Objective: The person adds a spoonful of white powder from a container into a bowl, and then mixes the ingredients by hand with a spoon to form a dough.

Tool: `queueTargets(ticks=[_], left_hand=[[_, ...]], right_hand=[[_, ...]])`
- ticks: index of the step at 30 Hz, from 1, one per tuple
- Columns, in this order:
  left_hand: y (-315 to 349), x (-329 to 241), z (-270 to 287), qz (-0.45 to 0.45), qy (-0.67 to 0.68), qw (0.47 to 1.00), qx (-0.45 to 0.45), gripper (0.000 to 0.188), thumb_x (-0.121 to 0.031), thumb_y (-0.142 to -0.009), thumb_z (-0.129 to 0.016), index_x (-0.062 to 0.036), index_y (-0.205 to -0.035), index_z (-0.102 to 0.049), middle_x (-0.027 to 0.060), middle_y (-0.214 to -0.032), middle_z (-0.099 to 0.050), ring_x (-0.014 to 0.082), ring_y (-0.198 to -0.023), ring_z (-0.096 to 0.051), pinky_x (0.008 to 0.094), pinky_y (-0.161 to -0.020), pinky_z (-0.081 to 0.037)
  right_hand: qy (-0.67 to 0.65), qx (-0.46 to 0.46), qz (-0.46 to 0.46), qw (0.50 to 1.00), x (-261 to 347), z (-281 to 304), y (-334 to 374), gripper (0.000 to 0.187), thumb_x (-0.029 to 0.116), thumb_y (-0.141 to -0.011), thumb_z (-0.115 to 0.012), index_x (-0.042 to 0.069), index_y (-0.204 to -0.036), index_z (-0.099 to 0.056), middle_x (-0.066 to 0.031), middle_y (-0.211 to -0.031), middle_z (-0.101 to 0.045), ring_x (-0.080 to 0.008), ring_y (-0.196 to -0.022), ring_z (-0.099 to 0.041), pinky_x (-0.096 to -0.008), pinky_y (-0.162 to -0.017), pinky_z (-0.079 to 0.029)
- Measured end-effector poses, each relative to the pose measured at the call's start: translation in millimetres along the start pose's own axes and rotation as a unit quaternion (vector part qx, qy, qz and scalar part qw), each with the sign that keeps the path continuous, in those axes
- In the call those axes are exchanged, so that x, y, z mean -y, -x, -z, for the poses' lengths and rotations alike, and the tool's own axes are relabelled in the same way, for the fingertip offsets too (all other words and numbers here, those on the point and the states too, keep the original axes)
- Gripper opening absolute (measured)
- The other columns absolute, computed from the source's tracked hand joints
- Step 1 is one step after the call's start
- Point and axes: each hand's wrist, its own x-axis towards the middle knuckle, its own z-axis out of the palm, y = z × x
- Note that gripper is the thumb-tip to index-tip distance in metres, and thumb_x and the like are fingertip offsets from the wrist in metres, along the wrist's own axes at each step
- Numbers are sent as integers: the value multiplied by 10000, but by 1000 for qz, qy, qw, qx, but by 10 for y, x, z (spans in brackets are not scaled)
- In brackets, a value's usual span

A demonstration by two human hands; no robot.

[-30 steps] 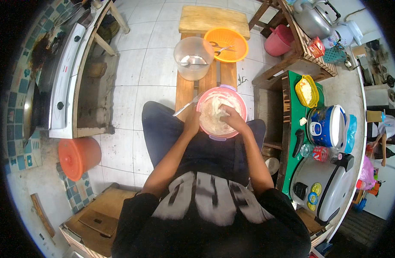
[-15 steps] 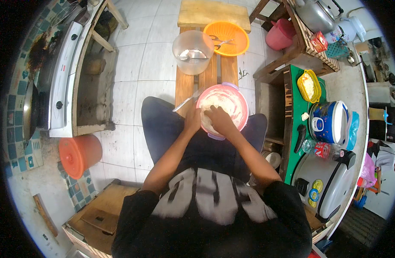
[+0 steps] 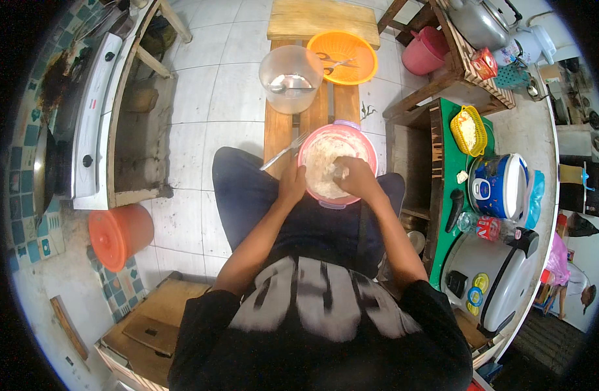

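Pink bowl [image 3: 371, 154] sits between the knees [image 3: 231, 167]. Left hand [image 3: 293, 184]: fingers clasp its rim. Right hand [image 3: 355, 178]: fingers curled in pale mixture [image 3: 322, 151], can't tell around what. Brace firmly, scrape sides.

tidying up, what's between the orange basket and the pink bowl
Bare bench slats lie between the orange basket and pink bowl, in the head view.

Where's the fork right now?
In the head view, the fork lies on the wooden bench, just left of the pink bowl and just beyond the left hand.
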Motion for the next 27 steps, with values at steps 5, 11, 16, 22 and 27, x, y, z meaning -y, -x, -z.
queueTargets(ticks=[5, 11, 16, 22, 27], left_hand=[[-23, -48, -38, -45, 12, 999, -20, 416, -149, -927, -424, 6, -1292, -547, 311, -1117, -622, 469, -1079, -583, 500, -918, -447], [-13, -36, -52, -14, 17, 1000, -21, 409, -146, -933, -424, 9, -1287, -556, 300, -1160, -617, 469, -1117, -566, 485, -953, -435], [-38, -115, -14, 3, 25, 1000, 12, 401, -155, -934, -436, 17, -1272, -565, 293, -1154, -622, 467, -1117, -569, 485, -943, -442], [-30, -62, -6, 0, 30, 999, 41, 404, -166, -932, -449, 24, -1271, -561, 287, -1168, -618, 454, -1130, -568, 462, -958, -443], [-47, -97, -26, -6, 49, 998, 43, 400, -154, -940, -446, 28, -1282, -545, 284, -1186, -612, 441, -1120, -579, 466, -956, -446]], right_hand=[[165, -80, 44, 982, 9, -210, 63, 480, 147, -741, -750, 115, -1204, -630, -156, -1118, -636, -394, -1080, -569, -456, -856, -540], [167, -46, 86, 981, -159, -697, 61, 457, 15, -772, -636, 103, -1221, -637, -171, -1149, -582, -399, -1013, -561, -474, -841, -542], [92, -53, 32, 994, -427, -620, -121, 444, -49, -754, -585, 48, -1183, -642, -187, -1110, -585, -441, -960, -592, -505, -828, -530], [-30, -168, -107, 980, -139, -495, -136, 551, 48, -707, -729, 31, -1241, -598, -300, -1280, -493, -508, -1084, -553, -503, -895, -502], [80, -110, 9, 991, 45, -646, -190, 650, 70, -675, -789, 75, -1294, -592, -323, -1375, -424, -497, -1132, -489, -490, -994, -452]])
